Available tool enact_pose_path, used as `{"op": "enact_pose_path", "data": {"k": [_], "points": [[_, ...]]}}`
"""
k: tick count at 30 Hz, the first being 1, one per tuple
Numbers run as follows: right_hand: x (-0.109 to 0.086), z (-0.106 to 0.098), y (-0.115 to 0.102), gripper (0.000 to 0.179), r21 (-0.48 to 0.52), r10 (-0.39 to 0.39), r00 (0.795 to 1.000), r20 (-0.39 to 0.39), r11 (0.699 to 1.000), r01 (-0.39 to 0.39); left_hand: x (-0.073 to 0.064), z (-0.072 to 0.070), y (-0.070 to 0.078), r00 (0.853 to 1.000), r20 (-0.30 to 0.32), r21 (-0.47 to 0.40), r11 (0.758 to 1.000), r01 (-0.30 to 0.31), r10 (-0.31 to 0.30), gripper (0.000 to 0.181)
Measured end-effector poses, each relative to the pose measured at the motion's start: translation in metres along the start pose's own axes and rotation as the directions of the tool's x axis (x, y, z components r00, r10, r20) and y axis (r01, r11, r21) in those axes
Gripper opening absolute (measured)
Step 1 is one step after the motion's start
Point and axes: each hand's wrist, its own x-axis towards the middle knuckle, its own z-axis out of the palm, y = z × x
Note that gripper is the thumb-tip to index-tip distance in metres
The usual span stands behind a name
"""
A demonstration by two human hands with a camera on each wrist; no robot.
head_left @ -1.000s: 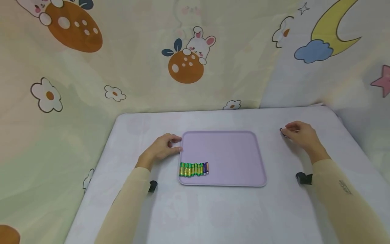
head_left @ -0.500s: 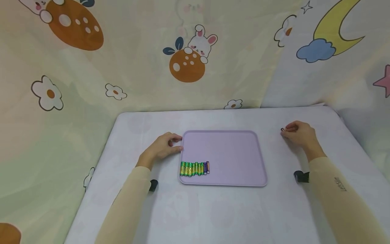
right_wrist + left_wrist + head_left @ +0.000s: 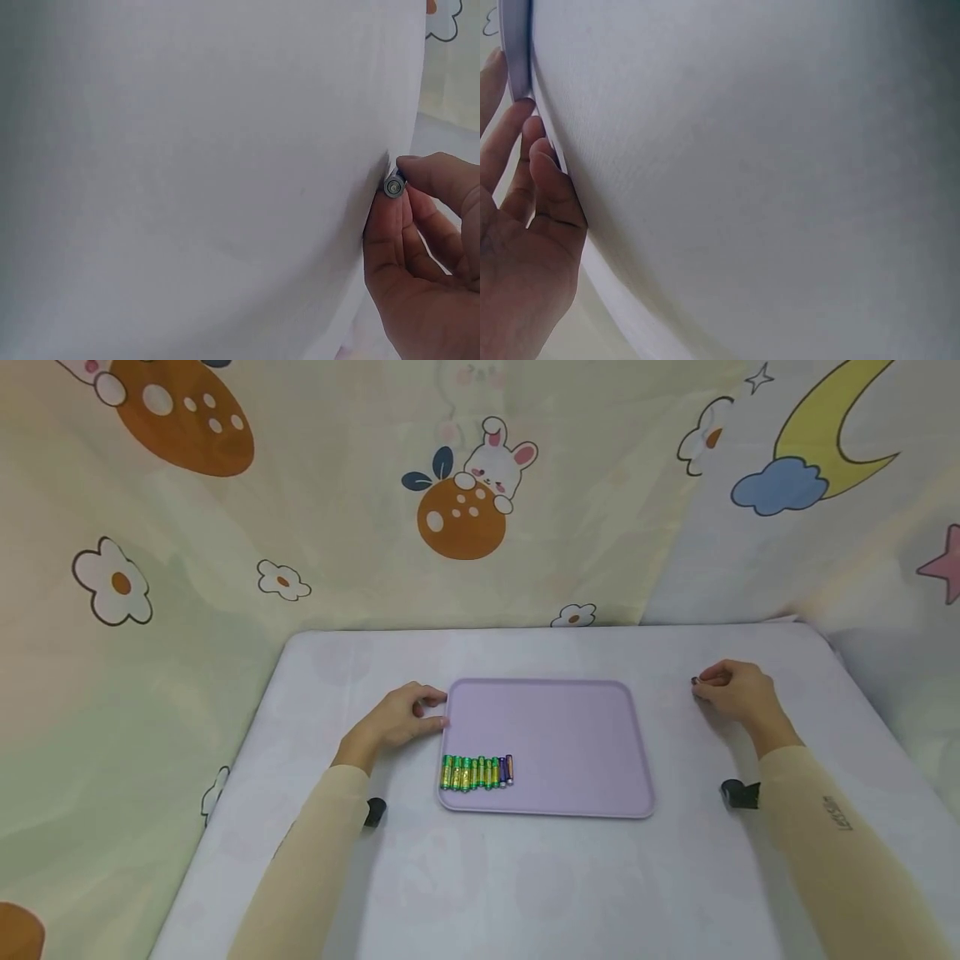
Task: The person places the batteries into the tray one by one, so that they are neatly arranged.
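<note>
At the left side of a lilac tray (image 3: 555, 735), my left hand (image 3: 392, 718) touches the rim with thumb and fingertips spread apart. The left wrist view shows these fingers against the tray's edge (image 3: 516, 45). Off to the right of the tray, my right hand (image 3: 738, 693) pinches a small battery (image 3: 394, 186) between thumb and fingers, low over the white cloth. One round metal end of it faces the right wrist camera; the fingers cover most of its body. Several green-and-gold batteries (image 3: 468, 773) stand side by side in the tray's front left corner, with two dark purple batteries (image 3: 506, 771) at the row's right end.
White cloth covers the table (image 3: 540, 885). Behind it hangs a patterned curtain (image 3: 337, 485) with rabbits, flowers and a moon. A black strap piece (image 3: 741, 794) sticks out from the right sleeve, another black piece (image 3: 376, 812) from the left.
The right hand has drawn slightly nearer, and the battery in its fingers has turned so less of it shows. The left hand and the row in the tray stay as they were.
</note>
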Motion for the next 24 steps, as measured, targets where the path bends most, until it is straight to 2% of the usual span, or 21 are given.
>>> {"op": "enact_pose_path", "data": {"k": [4, 11, 16, 24], "points": [[-0.005, 0.000, -0.002, 0.042, 0.047, -0.015, 0.999, 0.038, 0.999, 0.013, 0.000, -0.001, 0.002, 1.000, 0.002, -0.004, 1.000, 0.004, -0.004, 0.054], [-0.012, 0.008, -0.012, 0.041, 0.138, -0.104, 0.992, 0.065, 0.986, 0.094, 0.002, 0.001, 0.000, 1.000, -0.001, 0.006, 1.000, -0.002, 0.002, 0.054], [-0.023, 0.013, -0.032, 0.039, 0.181, -0.162, 0.981, 0.104, 0.973, 0.142, 0.002, 0.001, -0.001, 1.000, -0.002, 0.015, 1.000, -0.005, 0.005, 0.053], [-0.044, 0.027, -0.063, 0.038, 0.295, -0.260, 0.953, 0.153, 0.933, 0.207, 0.004, 0.003, -0.004, 1.000, 0.002, 0.029, 1.000, -0.004, 0.004, 0.054]]}}
